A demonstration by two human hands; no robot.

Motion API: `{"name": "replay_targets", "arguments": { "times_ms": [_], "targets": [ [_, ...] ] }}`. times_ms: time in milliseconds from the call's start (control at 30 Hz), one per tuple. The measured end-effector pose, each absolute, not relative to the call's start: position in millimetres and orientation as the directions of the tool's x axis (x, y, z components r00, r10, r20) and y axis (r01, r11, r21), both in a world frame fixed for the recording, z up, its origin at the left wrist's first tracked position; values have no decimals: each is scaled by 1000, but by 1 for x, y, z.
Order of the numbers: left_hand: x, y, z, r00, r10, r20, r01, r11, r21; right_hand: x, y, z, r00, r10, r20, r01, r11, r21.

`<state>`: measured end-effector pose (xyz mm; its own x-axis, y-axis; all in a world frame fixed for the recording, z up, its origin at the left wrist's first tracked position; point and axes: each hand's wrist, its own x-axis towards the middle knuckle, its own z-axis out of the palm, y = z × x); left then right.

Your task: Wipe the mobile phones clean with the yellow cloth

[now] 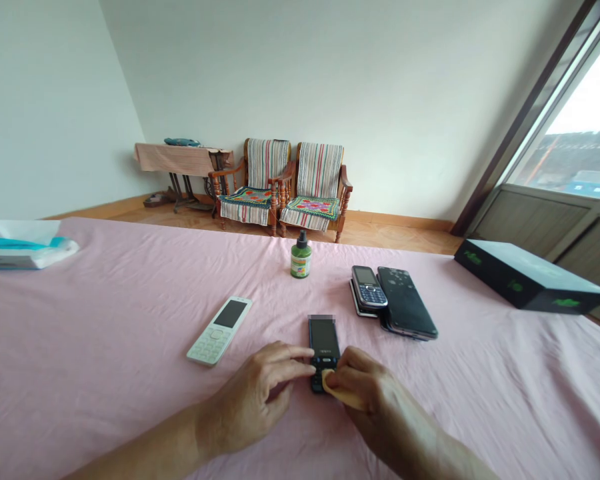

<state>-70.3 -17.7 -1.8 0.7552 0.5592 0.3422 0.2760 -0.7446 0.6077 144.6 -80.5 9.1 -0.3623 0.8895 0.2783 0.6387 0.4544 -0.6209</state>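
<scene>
A dark slider phone (pixel 325 339) lies face up on the pink cloth in front of me, screen end away from me. My left hand (pixel 260 390) has its fingers stretched out, the tips touching the phone's left edge near the keypad. In my right hand (pixel 373 387) a folded yellow cloth (pixel 347 395) is pinched, pressed onto the keypad's right side. Part of the keypad is hidden by the cloth and fingers. Left of the hands lies a white keypad phone (pixel 221 331). Beyond the dark phone stands a green spray bottle (pixel 301 257) with a black top.
To the right, a silver-and-dark keypad phone (pixel 369 287) rests on another device, beside a large black smartphone (pixel 407 302) that is also stacked. A black box (pixel 530 275) sits at the right edge, a tissue pack (pixel 25 247) at the far left. Two wooden chairs (pixel 310 180) stand beyond.
</scene>
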Motion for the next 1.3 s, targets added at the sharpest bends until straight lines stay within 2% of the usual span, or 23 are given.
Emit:
{"name": "replay_targets", "arguments": {
  "times_ms": [67,200,267,467,700,833,933,1100,1300],
  "targets": [
    [-71,-18,-1,757,557,341,276,-747,605,150,-79,11,-327,900,288,616,434,-657],
    [-72,-19,-1,755,556,349,271,-748,605,167,-72,7,-113,944,311,606,314,-731],
    [-72,-19,-1,754,554,352,270,-750,603,172,-69,4,-68,953,294,600,274,-751],
    [-74,-18,-5,753,552,359,282,-763,582,175,-67,-1,-82,976,203,573,212,-792],
    [-75,-21,-4,764,556,327,319,-766,558,180,-65,-2,-24,981,194,512,179,-840],
    [-75,-22,-2,779,539,321,327,-785,526,176,-69,4,-63,987,147,451,160,-878],
    [-74,-24,1,799,507,324,316,-812,490,172,-73,7,-78,989,125,470,147,-870],
    [-69,-29,6,841,487,235,362,-830,425,167,-76,9,-106,989,100,545,142,-826],
    [-65,-31,8,861,482,159,410,-846,341,169,-75,1,-112,983,142,526,180,-831]
  ]
}}
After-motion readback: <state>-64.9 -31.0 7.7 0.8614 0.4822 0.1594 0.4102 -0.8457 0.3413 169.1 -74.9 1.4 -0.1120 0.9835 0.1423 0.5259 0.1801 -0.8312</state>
